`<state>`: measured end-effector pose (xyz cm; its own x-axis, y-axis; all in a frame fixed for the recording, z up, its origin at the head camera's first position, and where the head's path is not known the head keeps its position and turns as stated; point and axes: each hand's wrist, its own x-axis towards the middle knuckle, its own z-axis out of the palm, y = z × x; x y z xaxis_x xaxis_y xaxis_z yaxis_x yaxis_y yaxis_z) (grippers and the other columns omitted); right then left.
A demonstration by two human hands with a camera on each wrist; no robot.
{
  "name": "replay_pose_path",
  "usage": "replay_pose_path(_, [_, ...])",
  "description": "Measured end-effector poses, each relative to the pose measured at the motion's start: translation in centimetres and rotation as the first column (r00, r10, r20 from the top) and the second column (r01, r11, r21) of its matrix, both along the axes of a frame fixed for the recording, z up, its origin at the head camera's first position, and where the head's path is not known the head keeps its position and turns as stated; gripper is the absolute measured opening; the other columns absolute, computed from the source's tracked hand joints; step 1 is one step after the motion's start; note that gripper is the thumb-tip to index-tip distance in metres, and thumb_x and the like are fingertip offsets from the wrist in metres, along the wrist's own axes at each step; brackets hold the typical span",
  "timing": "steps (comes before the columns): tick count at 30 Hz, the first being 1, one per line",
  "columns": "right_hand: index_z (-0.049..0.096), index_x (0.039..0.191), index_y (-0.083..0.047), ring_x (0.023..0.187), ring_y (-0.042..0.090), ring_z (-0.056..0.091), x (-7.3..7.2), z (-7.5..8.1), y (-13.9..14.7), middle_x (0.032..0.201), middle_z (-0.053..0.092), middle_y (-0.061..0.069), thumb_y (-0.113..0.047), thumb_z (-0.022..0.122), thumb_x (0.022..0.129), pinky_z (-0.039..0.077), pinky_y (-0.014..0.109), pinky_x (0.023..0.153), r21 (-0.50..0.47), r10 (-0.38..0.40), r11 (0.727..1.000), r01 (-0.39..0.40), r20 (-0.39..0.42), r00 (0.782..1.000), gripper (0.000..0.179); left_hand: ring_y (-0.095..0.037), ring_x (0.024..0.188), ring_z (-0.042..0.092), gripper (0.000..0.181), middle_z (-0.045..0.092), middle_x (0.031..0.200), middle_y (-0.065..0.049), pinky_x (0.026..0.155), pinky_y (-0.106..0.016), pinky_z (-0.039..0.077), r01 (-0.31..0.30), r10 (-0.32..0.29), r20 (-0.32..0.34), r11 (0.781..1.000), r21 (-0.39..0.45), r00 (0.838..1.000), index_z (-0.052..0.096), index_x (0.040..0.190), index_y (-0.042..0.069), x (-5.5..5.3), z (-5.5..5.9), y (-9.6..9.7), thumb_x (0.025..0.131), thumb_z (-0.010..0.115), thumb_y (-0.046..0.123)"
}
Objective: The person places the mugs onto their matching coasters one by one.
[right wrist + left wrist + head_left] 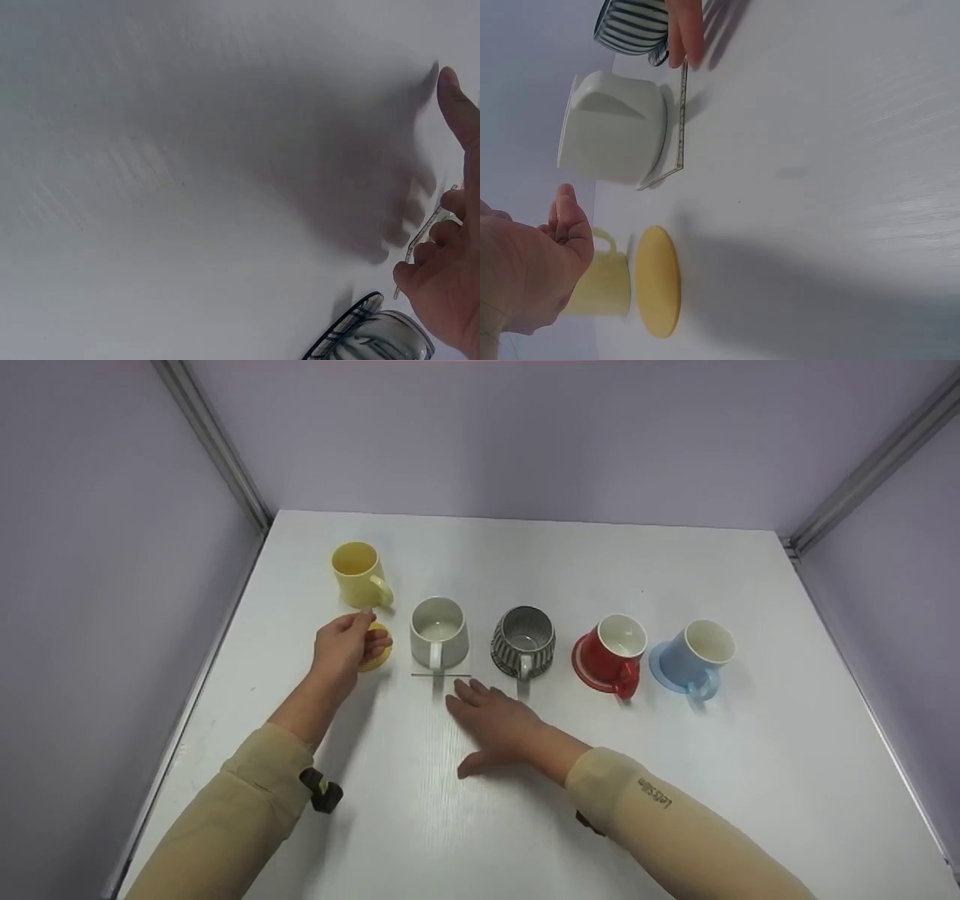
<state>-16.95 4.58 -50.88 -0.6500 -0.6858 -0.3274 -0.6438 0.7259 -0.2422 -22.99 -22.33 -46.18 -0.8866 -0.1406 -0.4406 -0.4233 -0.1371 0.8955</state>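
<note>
My left hand [345, 649] hovers over a round yellow coaster [377, 660], its fingers loosely bent and nothing in them. Just beyond it stands a yellow mug [361, 589], handle toward the right. In the left wrist view the coaster [658, 281] lies flat below the hand [536, 266], partly in front of the mug [606, 289]. My right hand [499, 726], fingers spread, is low over the table near the front edge of a square coaster [460, 668]. A white mug [437, 634] stands on that coaster, its handle toward me.
Right of the white mug, a grey striped mug [523, 641] stands on a dark-patterned coaster. Further right are a red mug [611, 656] on a red coaster [585, 679] and a light blue mug [688, 660] on a blue coaster [664, 671]. Walls [480, 442] enclose the white table.
</note>
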Motion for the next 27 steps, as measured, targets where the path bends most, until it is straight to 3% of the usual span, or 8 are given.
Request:
replay_pose_path(5, [0.029, 0.168, -0.013, 0.161, 0.034, 0.021, 1.0, 0.6, -1.2, 0.175, 0.02, 0.013, -0.069, 0.081, 0.082, 0.025, 0.045, 0.129, -0.004, 0.049, 0.999, -0.049, 0.002, 0.999, 0.115, -0.015, 0.092, 0.073, 0.045, 0.067, 0.108, -0.012, 0.09, -0.023, 0.06, 0.013, -0.013, -0.004, 1.0, 0.009, 1.0, 0.054, 0.145, -0.001, -1.4, 0.2, 0.0, 0.113, 0.051, 0.031])
replay_pose_path(12, [0.029, 0.169, -0.019, 0.159, 0.033, 0.026, 1.5, 0.5, -4.7, 0.176, 0.02, 0.01, -0.071, 0.08, 0.082, 0.029, 0.042, 0.128, -0.034, 0.091, 0.995, -0.091, -0.013, 0.996, 0.114, -0.015, 0.097, 0.072, 0.055, 0.067, 0.117, -0.015, 0.092, -0.023, 0.06, 0.028, -0.028, 0.04, 1.0, 0.014, 0.999, 0.042, 0.159, 0.002, -3.0, 0.0, -0.5, 0.114, 0.047, 0.033])
replay_pose_path(20, [0.023, 0.171, -0.02, 0.16, 0.03, 0.025, 0.7, 0.3, -9.0, 0.177, 0.017, 0.009, -0.076, 0.076, 0.083, 0.03, 0.041, 0.128, -0.013, 0.089, 0.996, -0.09, -0.06, 0.994, 0.117, -0.014, 0.092, 0.072, 0.056, 0.068, 0.115, -0.014, 0.088, -0.023, 0.06, -0.007, 0.002, 0.087, 0.998, 0.063, 0.996, 0.043, 0.16, 0.004, -3.4, 0.0, -0.6, 0.114, 0.048, 0.036])
replay_pose_path(27, [0.022, 0.171, -0.015, 0.162, 0.029, 0.016, -0.9, 0.0, -9.7, 0.177, 0.012, 0.011, -0.077, 0.072, 0.086, 0.025, 0.042, 0.129, -0.003, 0.046, 0.999, -0.046, -0.093, 0.995, 0.116, -0.014, 0.088, 0.071, 0.051, 0.069, 0.116, -0.016, 0.082, -0.022, 0.06, -0.027, 0.019, 0.089, 0.995, 0.097, 0.996, 0.05, 0.155, 0.004, -4.2, -0.4, 0.9, 0.114, 0.048, 0.035])
